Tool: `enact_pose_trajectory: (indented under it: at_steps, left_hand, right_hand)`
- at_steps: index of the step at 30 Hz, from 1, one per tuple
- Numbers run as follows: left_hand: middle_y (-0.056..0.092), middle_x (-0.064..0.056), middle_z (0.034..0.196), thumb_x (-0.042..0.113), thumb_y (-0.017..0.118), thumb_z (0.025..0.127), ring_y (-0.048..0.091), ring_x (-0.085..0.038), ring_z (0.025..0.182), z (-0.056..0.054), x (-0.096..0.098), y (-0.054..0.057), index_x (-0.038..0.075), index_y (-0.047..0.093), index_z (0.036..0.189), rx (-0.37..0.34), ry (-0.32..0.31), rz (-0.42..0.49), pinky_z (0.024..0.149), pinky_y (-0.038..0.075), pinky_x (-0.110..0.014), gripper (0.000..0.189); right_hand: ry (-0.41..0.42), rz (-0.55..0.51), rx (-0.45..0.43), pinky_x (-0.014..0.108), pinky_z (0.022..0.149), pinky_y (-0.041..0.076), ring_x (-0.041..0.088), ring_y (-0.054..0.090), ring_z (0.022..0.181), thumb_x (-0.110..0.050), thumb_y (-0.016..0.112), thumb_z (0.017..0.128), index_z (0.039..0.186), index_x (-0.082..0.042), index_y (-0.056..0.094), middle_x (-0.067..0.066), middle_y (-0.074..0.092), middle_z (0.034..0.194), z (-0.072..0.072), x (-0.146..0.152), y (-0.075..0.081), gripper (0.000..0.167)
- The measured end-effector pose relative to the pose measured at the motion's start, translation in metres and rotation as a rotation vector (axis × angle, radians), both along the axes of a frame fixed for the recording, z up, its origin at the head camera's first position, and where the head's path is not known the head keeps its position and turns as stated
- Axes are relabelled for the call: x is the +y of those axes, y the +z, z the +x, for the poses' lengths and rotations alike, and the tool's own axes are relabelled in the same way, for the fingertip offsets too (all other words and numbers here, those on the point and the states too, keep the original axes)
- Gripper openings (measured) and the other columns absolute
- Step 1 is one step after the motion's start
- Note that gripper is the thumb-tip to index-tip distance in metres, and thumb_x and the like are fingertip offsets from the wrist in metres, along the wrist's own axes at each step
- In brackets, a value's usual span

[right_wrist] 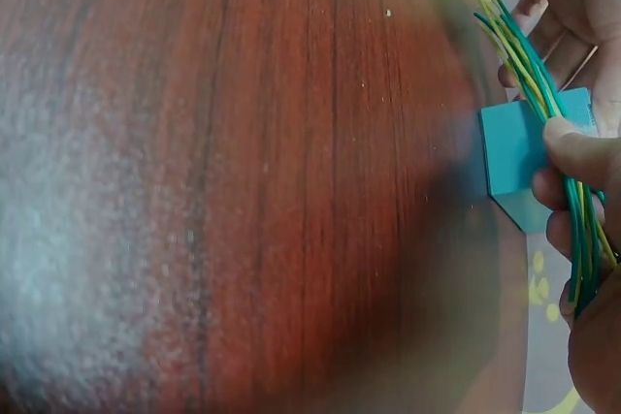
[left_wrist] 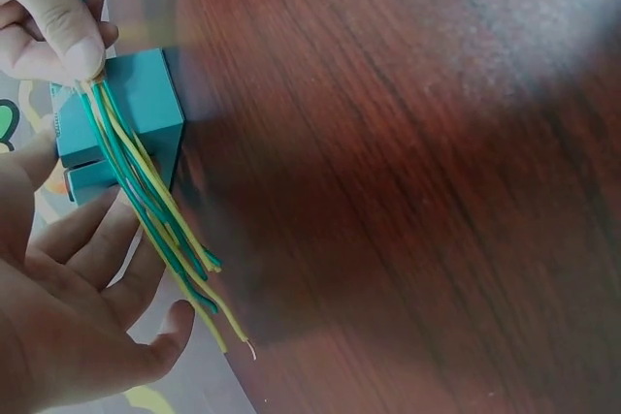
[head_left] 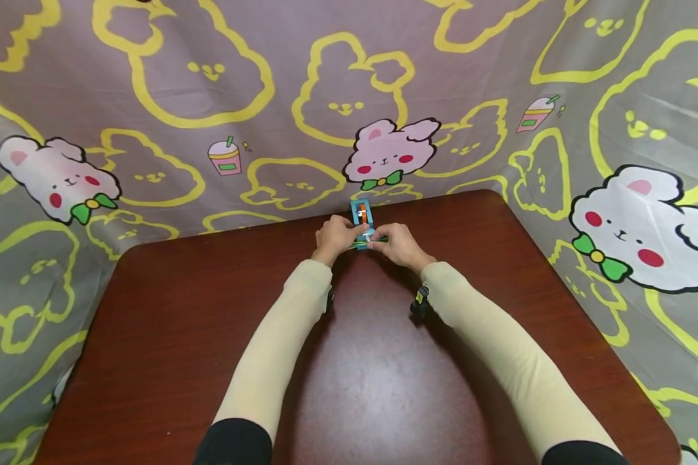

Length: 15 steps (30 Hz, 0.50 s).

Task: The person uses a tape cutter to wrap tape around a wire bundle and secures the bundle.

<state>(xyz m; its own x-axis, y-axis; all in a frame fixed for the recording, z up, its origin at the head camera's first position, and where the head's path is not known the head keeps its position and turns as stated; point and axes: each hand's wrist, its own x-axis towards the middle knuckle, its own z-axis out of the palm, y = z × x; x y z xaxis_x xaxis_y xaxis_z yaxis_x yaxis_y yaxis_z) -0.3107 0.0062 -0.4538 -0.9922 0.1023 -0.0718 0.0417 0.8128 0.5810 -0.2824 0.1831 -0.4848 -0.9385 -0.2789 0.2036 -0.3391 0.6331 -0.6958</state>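
A blue tape dispenser (head_left: 357, 208) with an orange wheel stands at the far edge of the table. My right hand (head_left: 400, 244) pinches a bundle of green and yellow wires (left_wrist: 146, 181) between thumb and fingers, close in front of the dispenser. One cut end of the bundle shows bare metal in the left wrist view. My left hand (head_left: 334, 237) is at the dispenser's left side, its thumb reaching over toward it. Behind the loose wire ends, the left fingers (left_wrist: 116, 249) are spread and slightly bent. The wires partly hide the left fingertips.
The brown wooden table (head_left: 209, 336) extends toward me under both forearms. Behind the dispenser hangs a curtain (head_left: 302, 97) printed with cartoon rabbits, close along the table's far edge. A small black camera (head_left: 421, 302) is strapped at the right wrist.
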Motion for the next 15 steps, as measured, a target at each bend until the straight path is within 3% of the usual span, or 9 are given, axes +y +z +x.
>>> enact_pose_trajectory:
  at_steps: [4, 7, 12, 15]
  left_hand:
    - [0.074, -0.003, 0.105, 0.058, 0.066, 0.091, 0.065, -0.025, 0.098, 0.002, 0.0, 0.0, 0.012, 0.077, 0.111, -0.006, 0.008, 0.016, 0.098, 0.04, -0.049, 0.051]
    - [0.074, -0.003, 0.106, 0.058, 0.067, 0.091, 0.065, -0.026, 0.099, 0.004, -0.001, 0.0, 0.012, 0.076, 0.111, -0.007, 0.02, 0.04, 0.098, 0.039, -0.049, 0.051]
    - [0.073, -0.004, 0.108, 0.057, 0.066, 0.092, 0.065, -0.026, 0.1, 0.005, -0.002, 0.0, 0.011, 0.075, 0.114, 0.003, 0.028, 0.045, 0.1, 0.038, -0.051, 0.052]
    - [0.072, -0.006, 0.113, 0.059, 0.063, 0.093, 0.064, -0.027, 0.105, 0.005, -0.004, -0.001, 0.009, 0.073, 0.118, 0.004, -0.001, 0.029, 0.103, 0.035, -0.054, 0.057]
  right_hand:
    - [0.038, 0.016, -0.029, 0.04, 0.081, 0.052, 0.022, 0.065, 0.088, -0.012, 0.079, 0.089, 0.089, -0.006, 0.078, 0.003, 0.074, 0.089, 0.003, 0.001, -0.01, 0.006]
    - [0.043, 0.027, -0.031, 0.041, 0.089, 0.045, 0.02, 0.066, 0.089, -0.015, 0.08, 0.088, 0.089, -0.009, 0.079, -0.002, 0.074, 0.086, 0.006, 0.0, -0.016, 0.006]
    - [0.057, 0.058, -0.004, 0.05, 0.093, 0.03, 0.02, 0.067, 0.09, -0.019, 0.081, 0.087, 0.09, -0.014, 0.081, -0.006, 0.075, 0.086, 0.007, -0.002, -0.012, 0.006]
    - [0.051, 0.065, -0.026, 0.046, 0.097, 0.035, 0.018, 0.067, 0.091, -0.02, 0.081, 0.087, 0.089, -0.016, 0.082, -0.007, 0.075, 0.086, 0.007, -0.001, -0.009, 0.004]
